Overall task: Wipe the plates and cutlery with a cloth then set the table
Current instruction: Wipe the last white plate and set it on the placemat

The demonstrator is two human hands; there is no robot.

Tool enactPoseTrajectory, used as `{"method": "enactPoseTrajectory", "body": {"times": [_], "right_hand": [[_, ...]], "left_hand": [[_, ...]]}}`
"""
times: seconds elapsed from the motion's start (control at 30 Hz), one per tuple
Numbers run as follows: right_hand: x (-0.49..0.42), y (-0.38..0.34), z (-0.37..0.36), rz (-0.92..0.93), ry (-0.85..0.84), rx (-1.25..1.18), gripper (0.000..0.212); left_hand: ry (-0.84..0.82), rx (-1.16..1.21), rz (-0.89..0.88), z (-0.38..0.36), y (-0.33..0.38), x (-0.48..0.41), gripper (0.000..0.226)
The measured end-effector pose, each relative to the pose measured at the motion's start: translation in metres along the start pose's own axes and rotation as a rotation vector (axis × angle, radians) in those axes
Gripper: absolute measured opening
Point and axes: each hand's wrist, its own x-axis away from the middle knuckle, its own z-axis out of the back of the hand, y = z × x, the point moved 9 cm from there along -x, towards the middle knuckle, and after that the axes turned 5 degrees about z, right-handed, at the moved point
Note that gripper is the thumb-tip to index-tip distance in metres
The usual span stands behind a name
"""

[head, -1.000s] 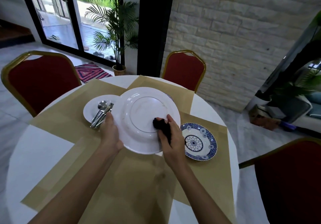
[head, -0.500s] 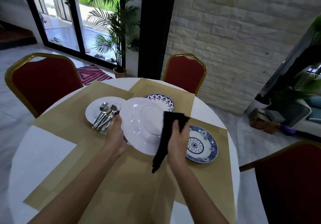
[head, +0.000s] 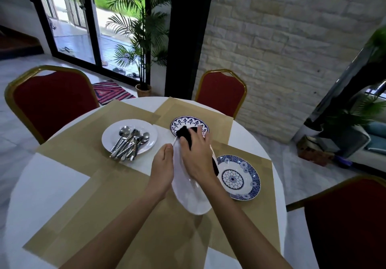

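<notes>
I hold a large white plate (head: 189, 193) tilted on edge above the table, its face turned to the right. My left hand (head: 162, 169) grips its left rim. My right hand (head: 195, 153) presses a black cloth (head: 184, 134) against the plate's upper face. A small white plate (head: 146, 129) at the left carries several spoons and forks (head: 130, 142). One blue patterned plate (head: 240, 176) lies to the right, another blue patterned plate (head: 183, 121) lies behind my hands, partly hidden.
Tan placemats (head: 83, 149) cover much of the round white table (head: 52, 176). Red chairs with gold frames stand at the left (head: 52, 99), the far side (head: 221, 93) and the right (head: 346, 222). A potted palm (head: 142, 45) stands by the glass door.
The white plate has been turned from facing me to standing edge-on. My right hand with the cloth moved from the plate's right rim up onto its upper face.
</notes>
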Motion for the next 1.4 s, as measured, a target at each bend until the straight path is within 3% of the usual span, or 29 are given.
{"method": "enactPoseTrajectory", "body": {"times": [0.13, 0.2, 0.33, 0.47, 0.53, 0.87, 1.07, 1.2, 1.33, 1.4], "right_hand": [[0.006, -0.011, 0.0, 0.203, -0.107, 0.166, 0.044], [-0.005, 0.0, 0.015, 0.178, -0.012, 0.233, 0.042], [-0.02, 0.027, 0.027, 0.004, 0.101, 0.062, 0.045], [0.002, -0.002, 0.011, 0.216, 0.131, 0.218, 0.049], [0.0, -0.001, 0.008, 0.23, 0.111, 0.196, 0.045], [-0.026, 0.089, 0.039, -0.319, 0.068, -0.171, 0.036], [0.023, 0.129, 0.029, -0.463, 0.274, -0.347, 0.038], [0.048, 0.115, 0.017, -0.354, 0.438, -0.234, 0.039], [0.057, 0.064, 0.006, -0.043, 0.483, 0.143, 0.048], [0.057, 0.038, 0.004, 0.121, 0.508, 0.27, 0.042]], "left_hand": [[0.079, 0.115, 0.072, 0.01, -0.006, 0.0, 0.03], [0.086, 0.134, 0.089, 0.012, -0.004, 0.0, 0.029], [0.069, 0.158, 0.065, 0.007, 0.009, 0.001, 0.032], [0.053, 0.104, 0.08, 0.006, 0.005, -0.002, 0.03], [0.031, 0.093, 0.1, 0.006, 0.0, -0.001, 0.03], [0.081, 0.155, 0.05, 0.014, 0.008, 0.001, 0.028], [0.227, 0.331, 0.109, 0.023, -0.003, -0.006, 0.027], [0.287, 0.407, 0.116, 0.023, -0.004, -0.008, 0.026], [0.259, 0.421, 0.139, 0.018, -0.003, -0.009, 0.033], [0.238, 0.401, 0.157, 0.016, -0.001, -0.008, 0.032]]}}
